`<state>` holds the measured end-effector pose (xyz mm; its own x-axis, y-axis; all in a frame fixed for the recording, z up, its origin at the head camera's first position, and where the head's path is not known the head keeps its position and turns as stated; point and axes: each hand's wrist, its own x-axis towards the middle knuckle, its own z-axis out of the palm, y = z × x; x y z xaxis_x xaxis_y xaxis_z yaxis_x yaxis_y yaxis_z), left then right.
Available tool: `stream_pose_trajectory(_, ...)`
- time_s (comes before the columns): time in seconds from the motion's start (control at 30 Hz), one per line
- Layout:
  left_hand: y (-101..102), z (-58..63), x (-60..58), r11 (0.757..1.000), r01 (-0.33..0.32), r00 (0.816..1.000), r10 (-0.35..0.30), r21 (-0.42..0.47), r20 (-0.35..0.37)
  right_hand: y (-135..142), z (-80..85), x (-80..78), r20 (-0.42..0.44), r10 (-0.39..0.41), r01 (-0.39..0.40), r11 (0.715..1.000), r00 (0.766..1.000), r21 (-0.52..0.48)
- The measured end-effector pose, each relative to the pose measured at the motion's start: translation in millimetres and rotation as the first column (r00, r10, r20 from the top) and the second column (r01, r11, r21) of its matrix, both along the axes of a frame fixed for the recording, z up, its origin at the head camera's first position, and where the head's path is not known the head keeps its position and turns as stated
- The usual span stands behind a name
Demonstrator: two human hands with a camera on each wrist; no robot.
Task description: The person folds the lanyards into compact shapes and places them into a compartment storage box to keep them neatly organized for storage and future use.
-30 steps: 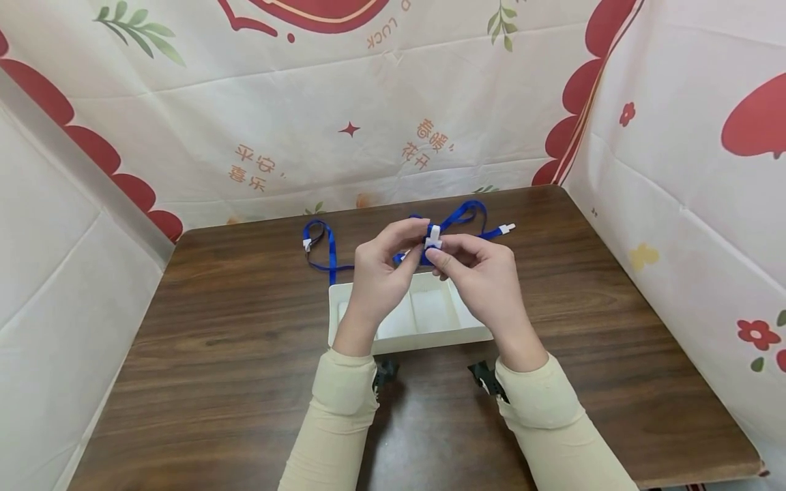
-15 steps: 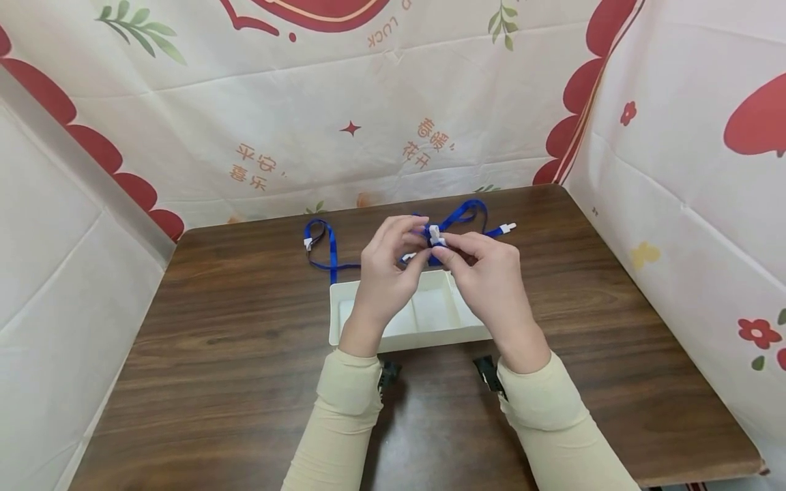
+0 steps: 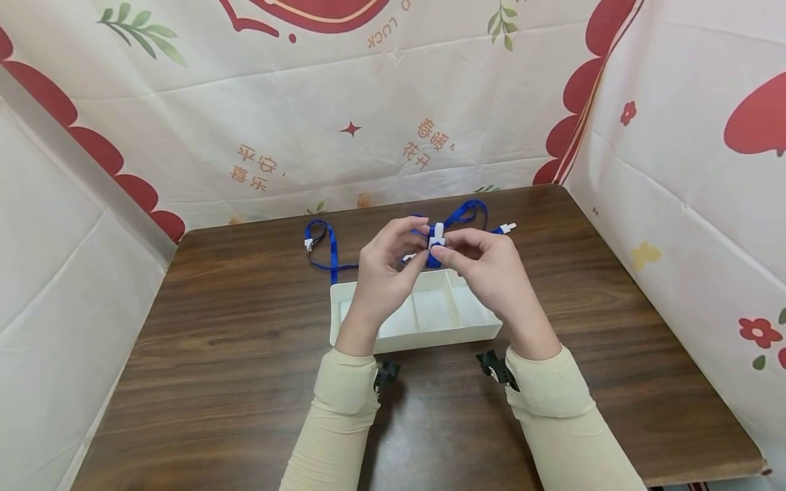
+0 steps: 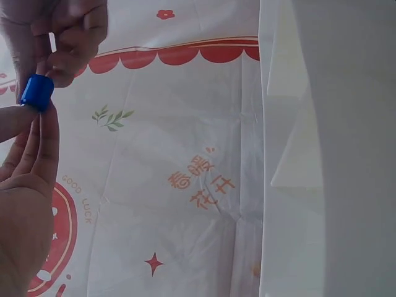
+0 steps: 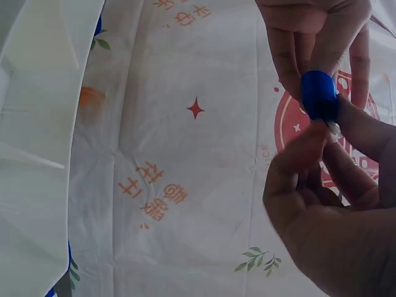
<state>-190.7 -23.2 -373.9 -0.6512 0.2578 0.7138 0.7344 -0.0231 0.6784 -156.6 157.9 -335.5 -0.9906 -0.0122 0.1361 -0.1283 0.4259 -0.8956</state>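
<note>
A blue lanyard (image 3: pixel 434 260) with a white clip (image 3: pixel 439 232) is held up between both hands, over the back edge of a white tray. Part of its strap shows as a compact blue roll (image 5: pixel 319 94) in the right wrist view. My left hand (image 3: pixel 385 276) pinches this roll between thumb and fingers. From the other side, my right hand (image 3: pixel 491 273) pinches the lanyard near the clip, thumb in front. In the left wrist view the blue roll (image 4: pixel 38 93) sits between the fingertips of both hands. The fingers partly hide the strap.
Below the hands stands the divided white tray (image 3: pixel 439 339) on a brown wooden table (image 3: pixel 245 327). Behind it lie more blue lanyards: a looped strap (image 3: pixel 333 249) at left, another strap (image 3: pixel 469 209) at right with a white clip end (image 3: pixel 505 228). Printed cloth (image 3: pixel 307 88) hangs around the table.
The white clip tipped, then came upright again. Both hands keep their pinch on the lanyard; the right wrist has swung slightly to the right, uncovering more of the tray's right end.
</note>
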Motion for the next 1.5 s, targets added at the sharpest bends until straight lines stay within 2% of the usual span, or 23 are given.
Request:
stream_pose_trajectory(0.1,-1,-0.5,-1.2,1.0,0.005,1.0,-0.005,-0.028,0.005,1,-2.7,-1.1,-0.075,-0.035,0.037,0.999,0.997,0.03)
stream_pose_trajectory(0.27,-11,1.9,-2.4,0.993,-0.036,0.999,0.036,-0.116,-0.002,4,-2.1,-1.4,-0.193,-0.093,0.106,0.993,0.977,0.056)
stream_pose_trajectory(0.4,-27,4.1,-4.8,0.973,-0.086,0.996,0.088,-0.214,0.003,11,0.7,-0.8,-0.22,-0.115,0.138,0.987,0.969,0.089)
stream_pose_trajectory(0.47,-38,5.0,-5.8,0.954,-0.119,0.992,0.125,-0.274,0.004,15,1.7,-1.0,-0.218,-0.109,0.137,0.984,0.97,0.115)
stream_pose_trajectory(0.6,-61,7.7,-6.3,0.887,-0.185,0.977,0.212,-0.422,0.018,24,2.1,-3.8,-0.221,-0.081,0.123,0.975,0.972,0.184)
stream_pose_trajectory(0.73,-83,7.2,-7.3,0.802,-0.176,0.953,0.283,-0.571,0.105,31,0.7,-9.0,-0.266,-0.052,0.121,0.961,0.963,0.251)
stream_pose_trajectory(0.8,-92,4.2,-8.4,0.761,-0.136,0.94,0.301,-0.635,0.158,36,-3.0,-12.0,-0.297,-0.034,0.119,0.955,0.954,0.273)
stream_pose_trajectory(0.9,-105,-1.4,-7.2,0.685,-0.053,0.92,0.317,-0.727,0.232,45,-12.0,-15.2,-0.328,-0.005,0.111,0.945,0.945,0.307)
stream_pose_trajectory(1.0,-115,-8.1,-2.5,0.603,0.057,0.885,0.338,-0.796,0.32,56,-25.9,-16.5,-0.332,0.031,0.094,0.93,0.943,0.355)
stream_pose_trajectory(1.1,-120,-15.7,2.6,0.53,0.143,0.846,0.373,-0.836,0.382,67,-41.9,-17.3,-0.345,0.085,0.075,0.901,0.935,0.427)
stream_pose_trajectory(1.2,-124,-22.9,4.8,0.468,0.176,0.828,0.405,-0.866,0.387,77,-58.1,-19.9,-0.384,0.149,0.07,0.864,0.911,0.499)
stream_pose_trajectory(1.27,-126,-26.3,5.4,0.436,0.189,0.816,0.429,-0.88,0.387,83,-67.6,-22.3,-0.409,0.19,0.07,0.838,0.893,0.542)
stream_pose_trajectory(1.33,-127,-29.2,5.5,0.41,0.215,0.794,0.455,-0.886,0.403,88,-75.8,-24.1,-0.421,0.221,0.069,0.817,0.88,0.573)
stream_pose_trajectory(1.4,-128,-31.1,5.6,0.398,0.247,0.766,0.478,-0.883,0.429,90,-83.0,-25.8,-0.422,0.248,0.061,0.8,0.872,0.597)
stream_pose_trajectory(1.5,-128,-32.8,5.3,0.388,0.272,0.739,0.502,-0.881,0.449,91,-91.5,-27.6,-0.404,0.279,0.037,0.782,0.871,0.622)
